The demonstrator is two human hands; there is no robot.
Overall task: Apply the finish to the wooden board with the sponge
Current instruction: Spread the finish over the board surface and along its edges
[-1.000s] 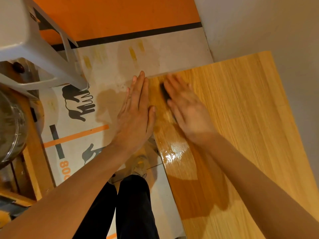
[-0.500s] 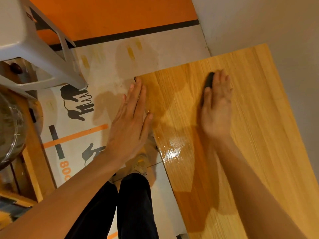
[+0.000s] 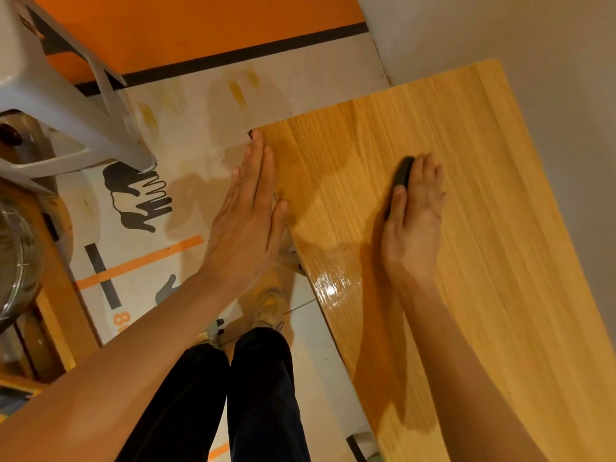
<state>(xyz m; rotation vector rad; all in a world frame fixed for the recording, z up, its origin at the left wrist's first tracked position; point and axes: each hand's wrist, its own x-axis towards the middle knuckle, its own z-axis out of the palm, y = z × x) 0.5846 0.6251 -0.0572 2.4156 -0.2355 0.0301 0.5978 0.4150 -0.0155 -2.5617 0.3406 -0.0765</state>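
A long light-wood board (image 3: 493, 261) runs from the upper middle to the lower right. Its left strip is darker and glossy with wet finish, with a bright glare spot near its left edge. My right hand (image 3: 415, 215) lies flat on the board's middle and presses a dark sponge (image 3: 402, 175) under the fingers; only the sponge's left end shows. My left hand (image 3: 248, 215) is flat with fingers together against the board's left edge, near its far left corner.
A grey plastic stool (image 3: 66, 95) stands at the upper left. A printed white and orange sheet (image 3: 140, 261) covers the floor, with yellow stains on it. My dark trouser legs (image 3: 233, 395) and a shoe are below. Wooden shelving (image 3: 50, 295) sits at the left. A pale wall (image 3: 533, 35) is on the right.
My right hand slid the sponge from the board's far left corner rightward to the middle, then a little nearer to me. My left hand stayed on the left edge.
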